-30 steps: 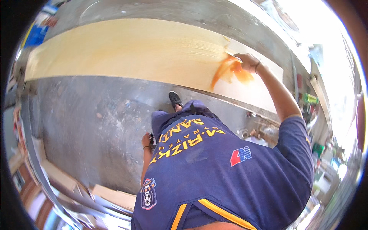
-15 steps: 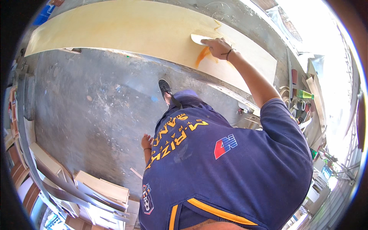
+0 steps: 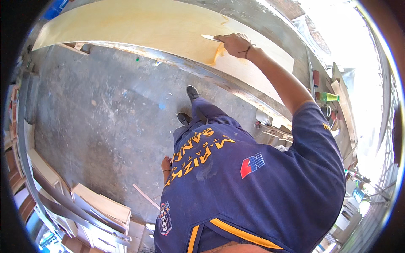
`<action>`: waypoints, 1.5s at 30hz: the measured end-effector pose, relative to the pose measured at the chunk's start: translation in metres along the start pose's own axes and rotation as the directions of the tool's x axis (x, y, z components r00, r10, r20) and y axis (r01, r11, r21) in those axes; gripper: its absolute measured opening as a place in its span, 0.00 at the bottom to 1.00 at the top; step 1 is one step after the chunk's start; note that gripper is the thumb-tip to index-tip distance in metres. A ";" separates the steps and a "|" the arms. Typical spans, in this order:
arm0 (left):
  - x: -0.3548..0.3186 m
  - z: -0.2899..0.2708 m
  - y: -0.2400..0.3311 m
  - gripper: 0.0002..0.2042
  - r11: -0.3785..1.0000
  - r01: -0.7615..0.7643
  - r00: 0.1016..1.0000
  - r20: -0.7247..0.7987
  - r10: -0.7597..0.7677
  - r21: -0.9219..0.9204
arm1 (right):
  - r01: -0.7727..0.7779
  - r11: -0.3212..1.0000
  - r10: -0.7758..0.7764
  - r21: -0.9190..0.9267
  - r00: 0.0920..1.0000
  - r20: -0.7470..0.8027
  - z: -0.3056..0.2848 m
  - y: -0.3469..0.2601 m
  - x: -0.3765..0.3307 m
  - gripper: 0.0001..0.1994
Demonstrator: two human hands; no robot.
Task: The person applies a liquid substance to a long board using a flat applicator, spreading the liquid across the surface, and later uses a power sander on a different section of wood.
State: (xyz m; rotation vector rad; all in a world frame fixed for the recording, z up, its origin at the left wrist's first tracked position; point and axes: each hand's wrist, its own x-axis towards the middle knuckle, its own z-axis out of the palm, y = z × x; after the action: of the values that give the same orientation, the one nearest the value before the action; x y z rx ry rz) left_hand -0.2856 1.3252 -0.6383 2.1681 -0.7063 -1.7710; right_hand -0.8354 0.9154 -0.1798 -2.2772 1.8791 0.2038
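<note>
A long pale plywood board (image 3: 139, 25) lies across the top of the view on a metal-edged bench. My right hand (image 3: 236, 44) reaches out over it and grips a thin flat spreader (image 3: 212, 38) whose blade points left and rests on the board. An orange smear of glue (image 3: 217, 55) sits just below the hand. My left hand (image 3: 166, 164) hangs at my side next to my dark blue shirt, half hidden, with nothing seen in it. My shoes (image 3: 192, 92) stand on the floor just in front of the bench.
A grey, stained concrete floor (image 3: 97, 118) fills the left. Pale wooden cabinet parts (image 3: 101, 206) are stacked at the lower left. At the right end of the bench stand a green bottle (image 3: 331, 97), a red object (image 3: 315, 78) and other clutter.
My right hand has slid left along the board with the spreader, thinning the orange glue patch into a narrow streak. The left hand stays at my side.
</note>
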 end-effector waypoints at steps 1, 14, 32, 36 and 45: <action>-0.009 0.004 0.022 0.15 0.974 -0.135 0.991 0.032 0.131 0.183 | 0.072 0.997 -0.071 0.001 0.988 -0.139 0.033 0.020 -0.006 0.20; -0.144 0.129 0.315 0.20 0.983 -0.151 0.983 0.091 0.161 -0.105 | -0.035 0.328 0.477 0.944 0.869 -0.133 0.068 0.089 -0.123 0.13; -0.237 0.323 0.473 0.20 0.965 -0.255 0.865 0.434 0.253 -0.055 | 0.386 -0.369 0.811 0.846 0.578 0.090 0.138 0.183 -0.259 0.16; -0.237 0.328 0.477 0.21 0.969 -0.209 0.900 0.362 0.243 -0.130 | 0.368 -0.392 0.789 0.843 0.606 0.102 0.130 0.172 -0.270 0.16; -0.228 0.342 0.469 0.16 0.927 -0.266 0.914 0.237 0.330 -0.264 | 0.212 -0.367 0.766 0.906 0.621 0.165 0.149 0.144 -0.298 0.16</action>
State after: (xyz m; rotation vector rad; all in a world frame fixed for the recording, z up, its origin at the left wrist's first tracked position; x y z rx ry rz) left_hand -0.7463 1.0807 -0.2962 1.5835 -0.8052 -1.8981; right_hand -1.0319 1.2079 -0.2664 -0.2997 1.5191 -1.6899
